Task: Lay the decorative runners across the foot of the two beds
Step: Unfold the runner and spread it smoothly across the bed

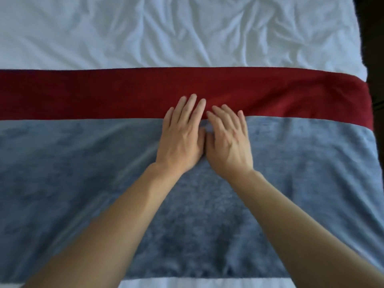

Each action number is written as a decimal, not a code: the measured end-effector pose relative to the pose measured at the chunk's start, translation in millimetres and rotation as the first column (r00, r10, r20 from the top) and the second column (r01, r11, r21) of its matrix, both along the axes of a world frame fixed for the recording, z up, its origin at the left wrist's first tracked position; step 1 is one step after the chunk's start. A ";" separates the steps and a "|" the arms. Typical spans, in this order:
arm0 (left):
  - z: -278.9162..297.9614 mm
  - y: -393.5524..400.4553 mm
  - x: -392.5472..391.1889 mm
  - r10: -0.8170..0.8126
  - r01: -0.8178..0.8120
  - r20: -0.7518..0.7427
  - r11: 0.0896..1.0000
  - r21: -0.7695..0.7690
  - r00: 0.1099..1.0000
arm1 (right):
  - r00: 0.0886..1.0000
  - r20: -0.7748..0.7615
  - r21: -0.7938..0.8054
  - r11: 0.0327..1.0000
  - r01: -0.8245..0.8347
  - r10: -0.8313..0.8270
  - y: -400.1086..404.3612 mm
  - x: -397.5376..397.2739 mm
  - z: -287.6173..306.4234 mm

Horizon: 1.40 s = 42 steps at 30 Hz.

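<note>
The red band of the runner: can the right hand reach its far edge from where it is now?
Probably yes: the right hand lies flat with fingertips already on the red band, and nothing lies between them and its far edge.

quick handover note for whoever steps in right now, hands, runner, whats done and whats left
Left hand and right hand: both open, flat side by side on the runner, fingertips on the seam between its bands.
Runner: red band and grey-blue band lie across the white bed, reaching its right edge.
Done: this runner is laid.
Left: smooth it out; the second bed is out of view.
</note>
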<state>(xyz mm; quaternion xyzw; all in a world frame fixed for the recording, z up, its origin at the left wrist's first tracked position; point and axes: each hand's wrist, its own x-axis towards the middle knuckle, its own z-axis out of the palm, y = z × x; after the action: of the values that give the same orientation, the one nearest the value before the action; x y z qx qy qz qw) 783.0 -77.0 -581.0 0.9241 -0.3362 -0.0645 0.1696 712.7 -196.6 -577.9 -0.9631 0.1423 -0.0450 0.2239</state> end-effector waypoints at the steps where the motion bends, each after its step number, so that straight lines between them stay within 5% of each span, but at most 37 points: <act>1: -1.5 29.5 1.8 0.008 -0.008 -0.002 1.000 -0.002 1.000 | 1.000 -0.011 0.000 1.000 -0.026 0.026 26.9 4.1 -0.1; 10: -39.7 191.6 40.4 -0.028 0.027 0.009 0.990 0.137 1.000 | 0.991 -0.109 -0.073 0.993 -0.089 0.080 178.1 44.1 -35.4; 17: -45.2 290.2 102.4 0.200 -0.216 0.089 0.940 0.263 0.976 | 0.887 -0.272 -0.270 0.914 0.302 -0.373 93.5 -7.5 -37.7; 19: -39.0 279.9 97.9 0.183 -0.194 0.068 0.954 0.228 0.981 | 0.907 -0.241 -0.243 0.926 0.289 -0.346 105.5 3.3 -29.4; 22: -34.1 230.7 58.2 -0.011 0.001 0.068 0.990 0.142 0.998 | 0.995 -0.077 -0.105 0.993 0.062 -0.071 168.6 42.6 -23.3; 25: -41.1 209.9 23.2 -0.044 0.028 0.069 0.977 0.213 0.997 | 0.994 -0.091 -0.014 0.998 -0.056 0.055 207.4 53.8 -32.2; 29: -53.4 235.0 29.4 0.030 -0.043 0.065 0.977 0.208 0.997 | 0.983 -0.185 -0.168 0.985 -0.044 0.012 170.2 21.6 -52.3; 32: -58.7 256.0 42.2 0.118 -0.140 0.109 0.966 0.219 0.987 | 0.967 -0.198 -0.242 0.964 0.112 -0.162 130.6 -1.0 -56.3; 36: -55.9 282.8 60.4 0.200 -0.226 0.128 0.943 0.246 0.971 | 0.920 -0.223 -0.259 0.929 0.263 -0.322 86.1 -28.3 -52.2; 42: -36.3 280.4 63.2 0.240 -0.233 0.000 0.944 0.234 0.971 | 0.923 -0.193 -0.192 0.935 0.298 -0.334 98.7 -21.7 -33.8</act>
<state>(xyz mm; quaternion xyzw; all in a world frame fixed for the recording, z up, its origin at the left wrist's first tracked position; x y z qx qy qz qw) 846.2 203.3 -617.3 0.9702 -0.2107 -0.0957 0.0714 691.0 -97.8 -611.7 -0.9411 0.3162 0.0165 0.1187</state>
